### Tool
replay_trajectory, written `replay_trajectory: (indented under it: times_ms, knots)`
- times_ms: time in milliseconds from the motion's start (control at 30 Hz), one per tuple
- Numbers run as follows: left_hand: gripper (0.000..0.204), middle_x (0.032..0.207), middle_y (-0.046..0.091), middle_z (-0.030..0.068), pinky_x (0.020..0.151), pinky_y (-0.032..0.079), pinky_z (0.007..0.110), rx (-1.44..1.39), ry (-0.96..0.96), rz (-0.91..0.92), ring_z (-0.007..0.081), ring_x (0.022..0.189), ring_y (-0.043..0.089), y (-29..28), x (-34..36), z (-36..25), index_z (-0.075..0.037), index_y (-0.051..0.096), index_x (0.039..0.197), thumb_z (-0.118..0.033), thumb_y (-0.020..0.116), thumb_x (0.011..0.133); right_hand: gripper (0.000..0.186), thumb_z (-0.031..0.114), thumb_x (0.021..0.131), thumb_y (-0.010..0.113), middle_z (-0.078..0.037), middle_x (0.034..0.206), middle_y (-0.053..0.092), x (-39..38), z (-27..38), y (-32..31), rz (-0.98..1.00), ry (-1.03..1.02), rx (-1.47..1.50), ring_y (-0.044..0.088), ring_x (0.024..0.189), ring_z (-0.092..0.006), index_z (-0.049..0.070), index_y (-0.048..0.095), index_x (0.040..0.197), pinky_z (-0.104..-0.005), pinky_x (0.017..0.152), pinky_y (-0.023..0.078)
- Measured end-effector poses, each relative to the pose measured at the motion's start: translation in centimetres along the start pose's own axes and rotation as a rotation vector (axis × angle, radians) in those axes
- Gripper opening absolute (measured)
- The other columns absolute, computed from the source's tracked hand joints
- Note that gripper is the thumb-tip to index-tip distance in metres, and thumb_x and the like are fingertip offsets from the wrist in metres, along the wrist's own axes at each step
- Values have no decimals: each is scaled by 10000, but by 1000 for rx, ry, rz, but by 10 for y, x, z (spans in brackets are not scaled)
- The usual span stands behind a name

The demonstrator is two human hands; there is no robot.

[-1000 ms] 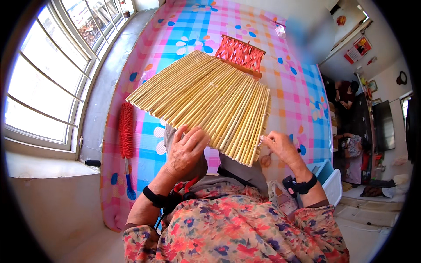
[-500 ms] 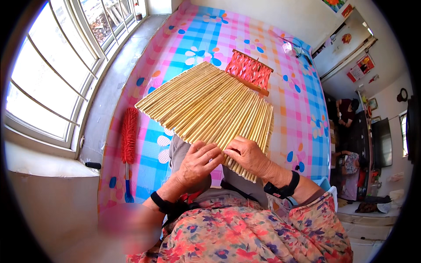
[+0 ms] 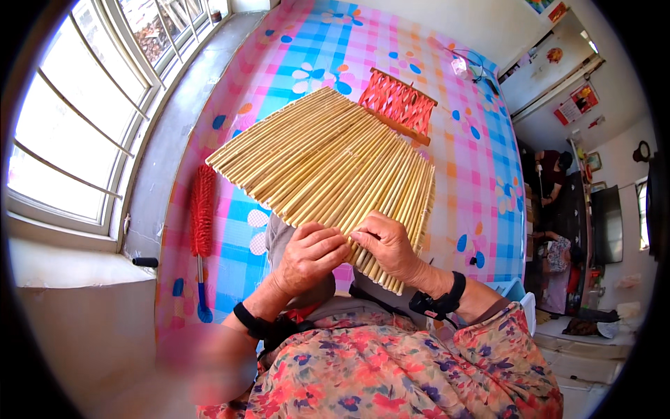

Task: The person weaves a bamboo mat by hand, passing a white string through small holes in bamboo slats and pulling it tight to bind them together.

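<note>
A fan-shaped mat of many pale yellow reed sticks (image 3: pixel 328 160) spreads out over my lap, its near edge low in the middle of the view. My left hand (image 3: pixel 307 258) grips that near edge with fingers curled over the stick ends. Just to its right, my right hand (image 3: pixel 382 248) is closed on the same edge, thumb pinched against the sticks. Whether anything thin sits between its fingertips is too small to tell. The two hands almost meet. Beyond the mat's far edge lies a red woven lattice piece with wooden bars (image 3: pixel 399 101).
A checked floral cover (image 3: pixel 481 188) lies under everything. On the left are a red duster (image 3: pixel 202 209) and a barred window (image 3: pixel 77 119). A blue-and-white plastic container (image 3: pixel 509 290) is beside my right arm. Two people (image 3: pixel 555 174) are farther right in the room.
My right hand has moved left from the mat's right corner to beside my left hand. My left hand has shifted slightly right and down, and stays on the edge.
</note>
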State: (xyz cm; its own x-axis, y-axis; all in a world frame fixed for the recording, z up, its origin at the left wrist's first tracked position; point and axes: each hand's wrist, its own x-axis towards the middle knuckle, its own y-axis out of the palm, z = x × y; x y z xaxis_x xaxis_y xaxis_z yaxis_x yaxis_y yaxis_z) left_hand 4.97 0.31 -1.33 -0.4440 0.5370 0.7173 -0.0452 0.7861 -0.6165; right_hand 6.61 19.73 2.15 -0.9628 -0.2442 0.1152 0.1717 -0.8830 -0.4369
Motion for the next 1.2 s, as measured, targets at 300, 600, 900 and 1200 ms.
replay_trajectory:
  times_ms: [300, 600, 900, 1200]
  knots:
    - [211, 967, 622, 32, 828, 458, 359, 1, 7, 0, 190, 960, 607, -7, 0, 2, -71, 631, 908, -120, 621, 704, 63, 35, 827, 646, -74, 698, 489, 3, 6, 3, -44, -54, 28, 503, 631, -176, -1, 606, 795, -288, 577, 406]
    - [228, 1024, 591, 54, 898, 434, 397, 34, 75, 160, 212, 1032, 566, -10, -8, 12, -63, 606, 929, -136, 596, 713, 59, 83, 875, 606, -23, 788, 556, 31, 11, -55, -219, 1, 167, 534, 686, -81, 28, 600, 857, -230, 578, 419]
    - [254, 1043, 582, 64, 916, 427, 399, 16, 82, 97, 225, 1039, 561, -6, -12, 10, -74, 598, 958, -151, 589, 717, 61, 44, 847, 625, -77, 782, 549, 1, 2, -4, 128, -55, -165, 572, 706, -180, -8, 636, 877, -275, 639, 453]
    - [241, 1047, 598, 51, 905, 436, 385, -2, 39, 89, 209, 1031, 579, -3, -10, 8, -83, 605, 952, -150, 585, 722, 50, 24, 835, 630, -69, 741, 526, -1, -7, 4, 58, -44, -96, 533, 660, -169, -18, 611, 815, -258, 610, 422]
